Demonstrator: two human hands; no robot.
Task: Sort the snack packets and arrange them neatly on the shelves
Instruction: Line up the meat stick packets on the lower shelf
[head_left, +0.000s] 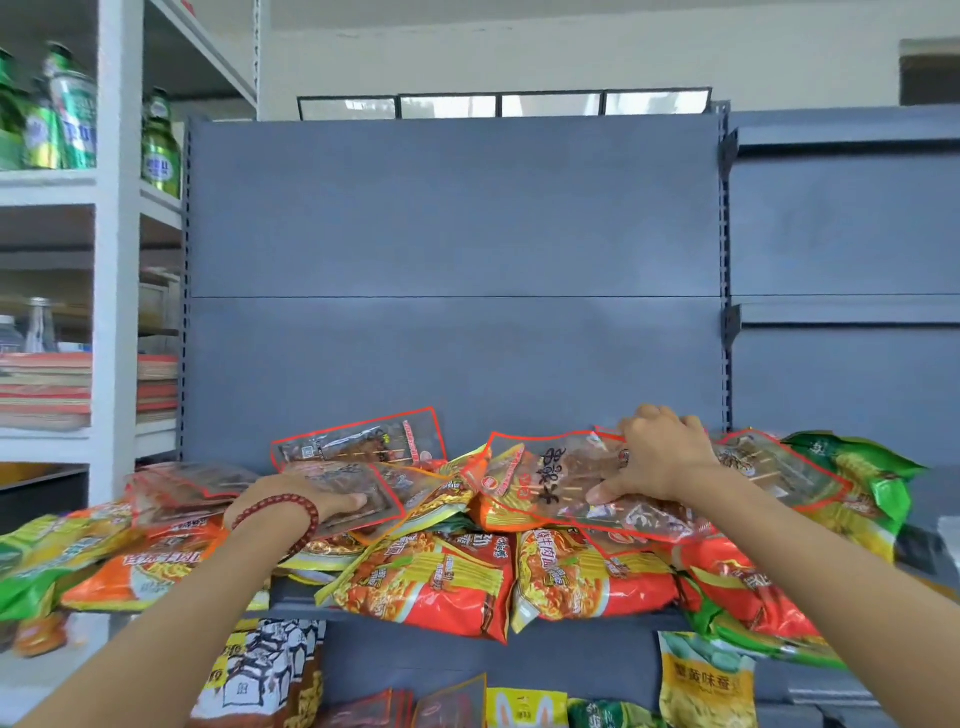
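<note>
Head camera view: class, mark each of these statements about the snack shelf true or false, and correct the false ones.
1. The left hand and the right hand each hold a clear, red-edged packet. True: the left packet and the right packet.
2. The bead bracelet is on the right wrist. False: it is on the left wrist.
3. Green bottles stand on the white rack at the left. True.
4. The orange noodle packets stand upright in a neat row. False: they lie in a loose, overlapping heap.
</note>
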